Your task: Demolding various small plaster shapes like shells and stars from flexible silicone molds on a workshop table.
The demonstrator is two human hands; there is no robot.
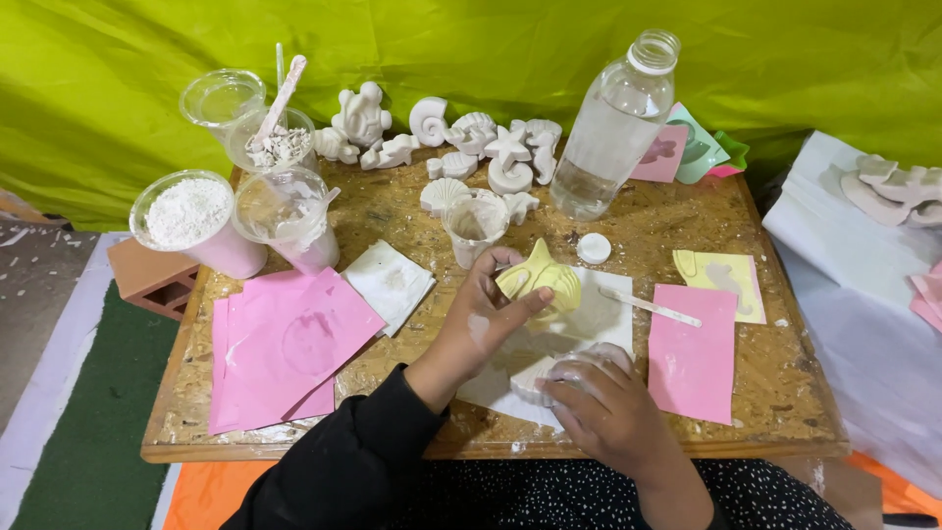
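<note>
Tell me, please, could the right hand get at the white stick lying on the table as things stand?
Probably not yet: the right hand grips a clear cup. The white stick lies uncovered just beyond it, so only the full fingers hinder.

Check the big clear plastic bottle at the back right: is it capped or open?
Open. The clear plastic bottle stands upright with a bare neck, and a small white cap lies on the wooden table beside its base.

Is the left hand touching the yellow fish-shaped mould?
Touching. The head view shows the left hand gripping the yellow fish-shaped mould, thumb pressed across its lower edge and fingers curled behind it, above the white paper.
</note>
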